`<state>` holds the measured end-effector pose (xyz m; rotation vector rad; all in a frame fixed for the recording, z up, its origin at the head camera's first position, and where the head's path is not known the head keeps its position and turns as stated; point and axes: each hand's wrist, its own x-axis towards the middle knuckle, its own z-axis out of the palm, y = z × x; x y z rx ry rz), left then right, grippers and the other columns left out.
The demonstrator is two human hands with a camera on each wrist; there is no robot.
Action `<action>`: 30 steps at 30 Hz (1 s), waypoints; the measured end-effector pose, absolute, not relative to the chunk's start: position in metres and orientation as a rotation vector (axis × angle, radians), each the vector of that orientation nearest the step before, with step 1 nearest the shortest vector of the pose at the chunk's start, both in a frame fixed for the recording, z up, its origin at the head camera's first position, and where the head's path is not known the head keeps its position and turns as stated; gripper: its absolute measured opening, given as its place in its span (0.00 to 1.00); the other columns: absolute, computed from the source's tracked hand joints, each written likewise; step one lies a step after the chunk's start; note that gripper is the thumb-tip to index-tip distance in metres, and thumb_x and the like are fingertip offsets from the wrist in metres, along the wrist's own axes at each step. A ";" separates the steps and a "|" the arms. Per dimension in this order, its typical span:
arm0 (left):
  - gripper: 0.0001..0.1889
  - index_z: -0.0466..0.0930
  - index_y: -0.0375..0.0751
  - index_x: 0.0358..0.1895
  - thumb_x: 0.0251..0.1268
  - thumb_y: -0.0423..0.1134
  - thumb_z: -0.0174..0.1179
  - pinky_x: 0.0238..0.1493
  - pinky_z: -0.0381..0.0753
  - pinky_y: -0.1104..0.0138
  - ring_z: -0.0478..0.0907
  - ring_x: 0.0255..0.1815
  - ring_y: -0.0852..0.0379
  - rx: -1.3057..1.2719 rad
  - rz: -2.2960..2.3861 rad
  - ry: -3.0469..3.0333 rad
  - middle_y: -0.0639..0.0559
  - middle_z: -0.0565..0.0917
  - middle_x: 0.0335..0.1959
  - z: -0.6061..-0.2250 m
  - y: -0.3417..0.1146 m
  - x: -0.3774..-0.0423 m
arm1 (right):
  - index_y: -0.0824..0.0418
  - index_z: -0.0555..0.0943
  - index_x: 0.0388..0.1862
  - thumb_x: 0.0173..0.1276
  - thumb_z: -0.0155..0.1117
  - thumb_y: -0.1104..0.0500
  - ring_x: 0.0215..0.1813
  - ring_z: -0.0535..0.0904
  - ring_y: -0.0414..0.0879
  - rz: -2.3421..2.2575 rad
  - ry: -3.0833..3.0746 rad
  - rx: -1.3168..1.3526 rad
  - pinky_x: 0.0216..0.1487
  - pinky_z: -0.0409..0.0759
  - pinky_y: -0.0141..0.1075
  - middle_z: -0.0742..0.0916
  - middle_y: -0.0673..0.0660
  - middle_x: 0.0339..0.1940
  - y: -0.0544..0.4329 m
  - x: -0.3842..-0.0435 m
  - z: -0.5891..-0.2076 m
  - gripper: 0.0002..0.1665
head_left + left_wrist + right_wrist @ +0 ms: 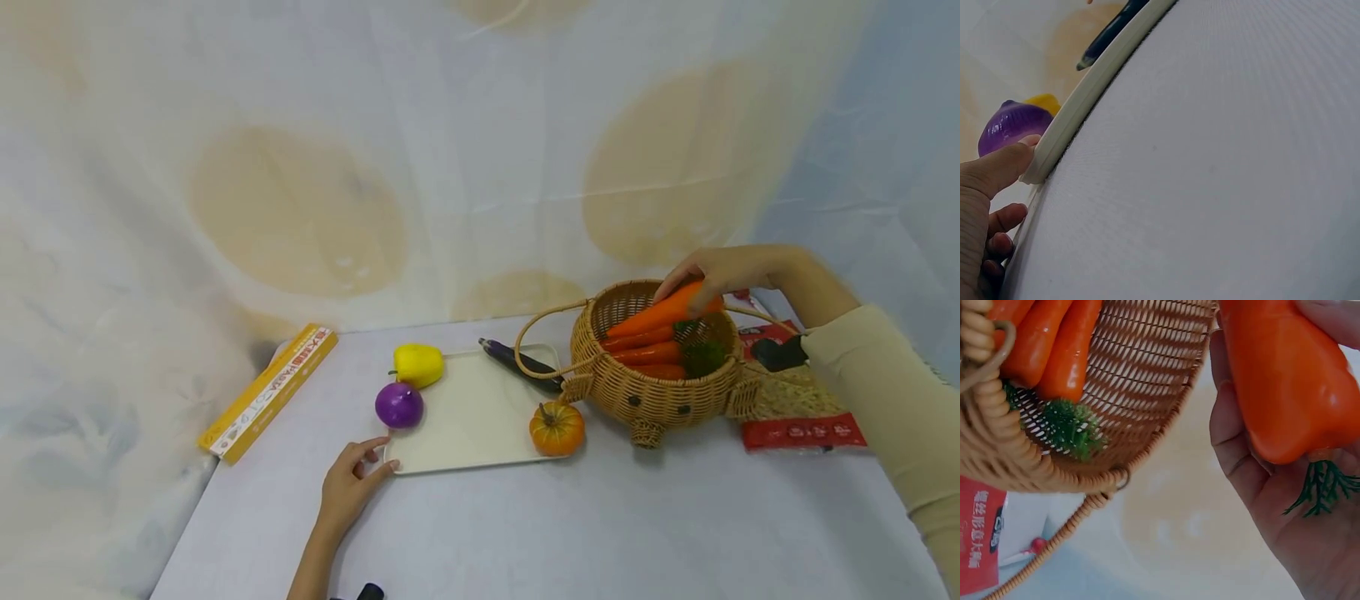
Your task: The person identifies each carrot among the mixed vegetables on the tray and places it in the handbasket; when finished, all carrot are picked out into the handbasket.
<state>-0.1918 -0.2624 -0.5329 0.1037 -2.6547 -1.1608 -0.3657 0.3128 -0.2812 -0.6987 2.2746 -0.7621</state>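
My right hand (723, 271) grips an orange carrot (663, 310) by its thick end, over the mouth of a wicker basket (656, 404). Green leaves hang from that carrot's end in the right wrist view. Inside the basket lie several more carrots (1066, 353) with green tops. My left hand (350, 487) touches the front left corner of a white tray (468, 425), its thumb on the rim. On the tray are a purple onion (399, 406), a yellow bell pepper (418, 365), an eggplant (521, 363) and a small orange pumpkin (557, 428).
A long yellow box (270, 393) lies at the table's left. Behind and right of the basket is a red bag of pasta (798, 404), partly under my right forearm. The basket's handle (528, 321) leans out toward the tray. A patterned curtain (480, 167) hangs at the back.
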 end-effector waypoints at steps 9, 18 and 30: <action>0.22 0.85 0.57 0.53 0.53 0.51 0.75 0.33 0.64 0.70 0.65 0.30 0.61 0.135 -1.169 -2.663 0.58 0.77 0.35 -0.534 -0.262 -0.189 | 0.66 0.77 0.63 0.57 0.65 0.66 0.50 0.75 0.50 -0.743 2.207 -0.709 0.50 0.75 0.41 0.80 0.63 0.61 0.286 -0.393 -0.308 0.31; 0.22 0.85 0.56 0.53 0.52 0.49 0.75 0.32 0.64 0.70 0.65 0.29 0.62 0.132 -1.166 -2.646 0.58 0.77 0.35 -0.536 -0.263 -0.184 | 0.69 0.78 0.62 0.58 0.66 0.65 0.57 0.73 0.50 -0.745 2.179 -0.723 0.53 0.75 0.38 0.79 0.64 0.62 0.272 -0.407 -0.338 0.30; 0.22 0.85 0.56 0.52 0.52 0.49 0.75 0.32 0.64 0.71 0.64 0.29 0.62 0.132 -1.149 -2.655 0.58 0.77 0.34 -0.534 -0.266 -0.177 | 0.72 0.78 0.58 0.55 0.66 0.67 0.60 0.72 0.59 -0.615 2.244 -0.686 0.59 0.75 0.51 0.77 0.71 0.62 0.270 -0.401 -0.365 0.29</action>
